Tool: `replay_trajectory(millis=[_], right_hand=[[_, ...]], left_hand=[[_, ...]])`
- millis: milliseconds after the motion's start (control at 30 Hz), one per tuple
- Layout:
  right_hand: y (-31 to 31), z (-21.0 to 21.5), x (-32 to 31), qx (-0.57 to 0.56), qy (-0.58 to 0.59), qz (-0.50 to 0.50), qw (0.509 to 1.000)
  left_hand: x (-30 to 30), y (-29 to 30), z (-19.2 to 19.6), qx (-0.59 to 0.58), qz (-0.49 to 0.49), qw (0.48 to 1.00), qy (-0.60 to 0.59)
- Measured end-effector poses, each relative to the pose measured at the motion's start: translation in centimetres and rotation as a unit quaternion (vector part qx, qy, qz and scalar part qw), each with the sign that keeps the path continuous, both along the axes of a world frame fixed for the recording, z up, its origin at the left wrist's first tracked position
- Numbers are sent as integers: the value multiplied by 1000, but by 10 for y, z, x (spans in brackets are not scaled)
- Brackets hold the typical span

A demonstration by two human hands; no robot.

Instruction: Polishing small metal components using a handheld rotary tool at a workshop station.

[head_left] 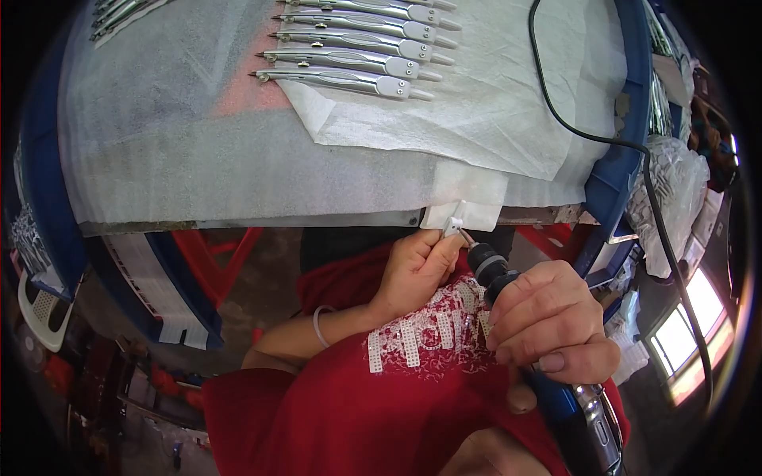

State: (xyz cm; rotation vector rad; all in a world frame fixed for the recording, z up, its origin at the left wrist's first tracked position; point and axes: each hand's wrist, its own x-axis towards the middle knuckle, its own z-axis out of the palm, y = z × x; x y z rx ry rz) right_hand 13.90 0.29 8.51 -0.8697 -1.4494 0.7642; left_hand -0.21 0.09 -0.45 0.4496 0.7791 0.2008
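My left hand [414, 271] is closed at the table's front edge, pinching a small silver-white piece [452, 226] between thumb and fingers. That piece looks like the head of a drawing compass; the rest of it is hidden by my fingers. Wrapped round a blue and black electric screwdriver [488, 263], my right hand [553, 321] holds it slanted up and to the left. The thin bit of the screwdriver meets the small piece or is right beside it; I cannot tell which. Farther back, several silver drawing compasses [341, 82] lie side by side, points to the left.
White foam sheeting [175, 178] covers the table, with a loose sheet [484, 131] on top. A black cable [556, 111] runs down the right side. Blue bins [627, 174] and clear plastic bags [667, 190] stand at the right. More compasses [119, 14] lie at the far left.
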Motion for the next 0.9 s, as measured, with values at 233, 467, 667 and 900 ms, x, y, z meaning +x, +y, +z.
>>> replay_trajectory(millis=[233,467,667,900], right_hand=[[1,-3,-3,1,95,-10,995],[2,-1,5,-7,22,15,1000],[-1,5,4,-12,3,13,1000],[-3,4,1,-1,14,36,999]], left_hand=[[-1,0,0,29,-24,999,27],[0,-1,1,20,-8,1000,18],[1,1,3,17,-9,1000,17],[-1,-9,-5,-6,31,999,-3]])
